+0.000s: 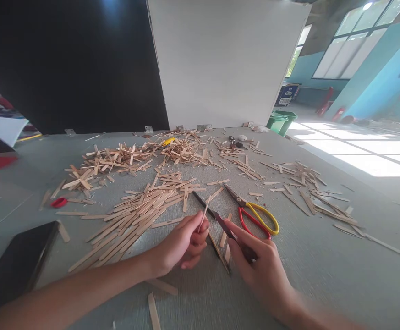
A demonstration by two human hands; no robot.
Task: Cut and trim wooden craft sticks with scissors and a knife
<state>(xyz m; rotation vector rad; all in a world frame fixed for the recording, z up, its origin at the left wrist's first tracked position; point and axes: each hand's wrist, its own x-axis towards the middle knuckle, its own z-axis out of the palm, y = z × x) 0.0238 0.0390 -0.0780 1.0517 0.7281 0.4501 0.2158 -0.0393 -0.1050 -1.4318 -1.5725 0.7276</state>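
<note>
My left hand is closed, pinching a thin wooden craft stick that points upward between thumb and fingers. In my right hand is a slim dark file, its handle inside my palm and its tip toward the far left. The file's blade passes close beside the held stick; whether they touch I cannot tell. Past my right hand lie scissors with one red and one yellow handle, blades a little apart. Beneath the hands rests a thin, dark-edged strip near a few loose sticks.
A fanned pile of craft sticks lies left of my hands, with heaped sticks behind it and more scattered at right. A black phone, a red ring, a yellow object and keys lie around. An upright panel borders the table's back.
</note>
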